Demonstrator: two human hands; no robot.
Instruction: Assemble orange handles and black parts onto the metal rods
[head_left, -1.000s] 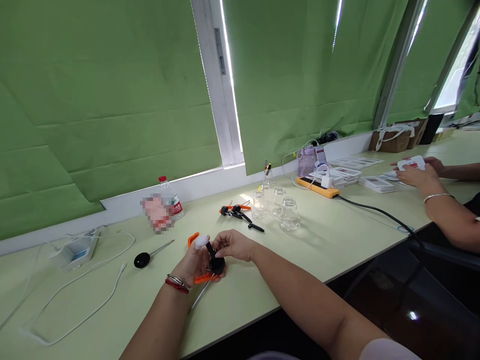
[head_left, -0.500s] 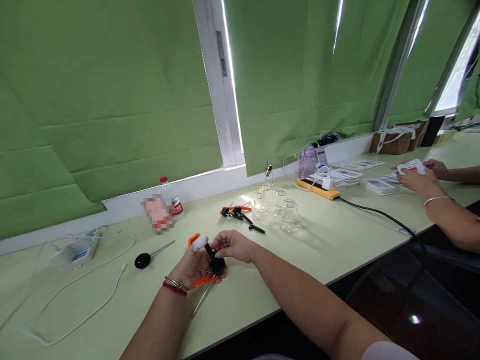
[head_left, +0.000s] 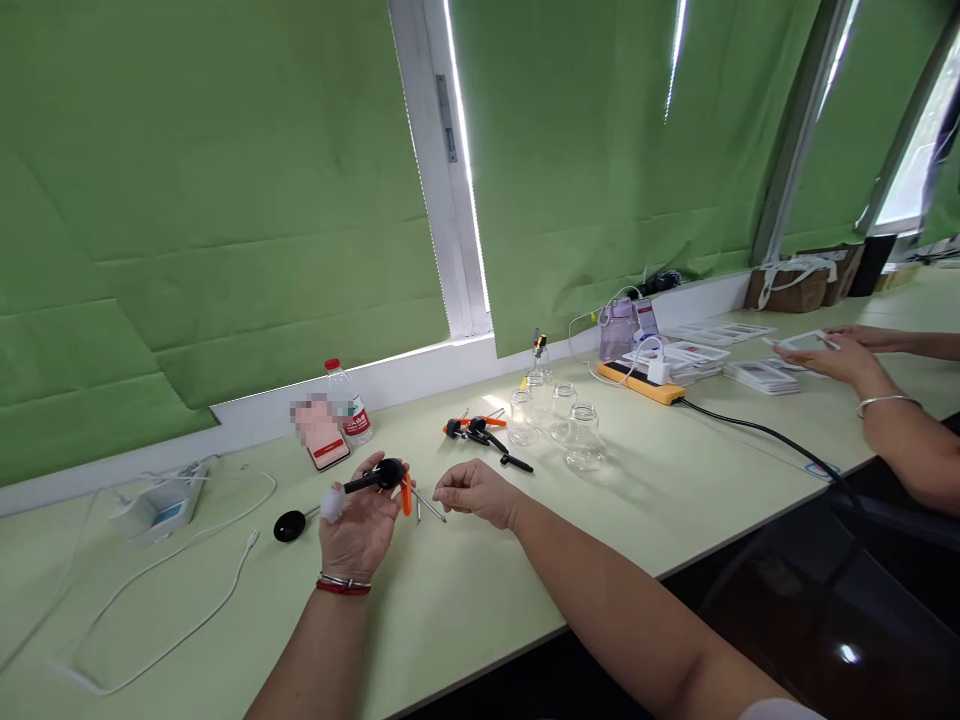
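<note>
My left hand [head_left: 360,535] is palm up, its fingers closed around a black crank piece [head_left: 388,474]. This piece has a black arm ending in a white knob [head_left: 332,503], an orange handle [head_left: 406,494] and thin metal rods [head_left: 431,505] pointing right. My right hand [head_left: 476,492] hovers just right of the rods, apart from the piece. Thumb and fingers are pinched; whatever may be between them is hidden. Left of my left hand lies a black disc [head_left: 289,526] on a metal rod. Beyond my hands lie more black and orange crank parts [head_left: 476,428] and a short black piece [head_left: 517,464].
Several glass jars [head_left: 584,440] stand behind my right hand. A bottle [head_left: 352,405] and a phone [head_left: 328,448] are at the back. A white cable [head_left: 217,605] curls at left. An orange power strip [head_left: 641,382] trails a black cord. At right, a co-worker's hands [head_left: 832,350] hold a white card.
My left hand has turned the crank piece, swinging the knob left and the rods right. My right hand has come away from the piece. The disc on the table stays put.
</note>
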